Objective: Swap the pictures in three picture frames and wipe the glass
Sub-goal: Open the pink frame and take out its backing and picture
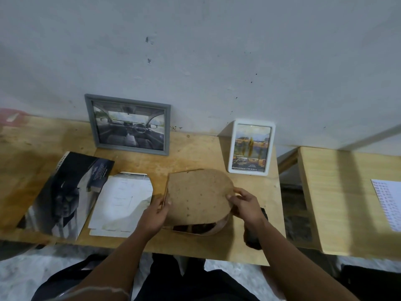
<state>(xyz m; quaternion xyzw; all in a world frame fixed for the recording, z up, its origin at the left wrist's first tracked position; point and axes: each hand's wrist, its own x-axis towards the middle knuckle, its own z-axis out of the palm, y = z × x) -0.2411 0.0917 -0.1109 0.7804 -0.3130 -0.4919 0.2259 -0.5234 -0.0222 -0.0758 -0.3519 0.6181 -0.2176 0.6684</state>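
Observation:
A brown fibreboard backing board (198, 195) with a rounded right end lies over a frame (213, 230) that is face down on the wooden table (195, 148). My left hand (155, 213) pinches the board's left edge. My right hand (245, 203) grips its rounded right edge. A dark picture shows under the board's near edge. A grey frame (128, 124) with a car-interior picture leans on the wall. A white frame (250, 147) with a yellow-toned picture stands at the right.
A dark car brochure (65, 192) and white printed sheets (121, 200) lie left of the hands. A dark object (252, 235) sits under my right forearm. A second table (347, 203) with a printed sheet (388, 203) stands to the right across a gap.

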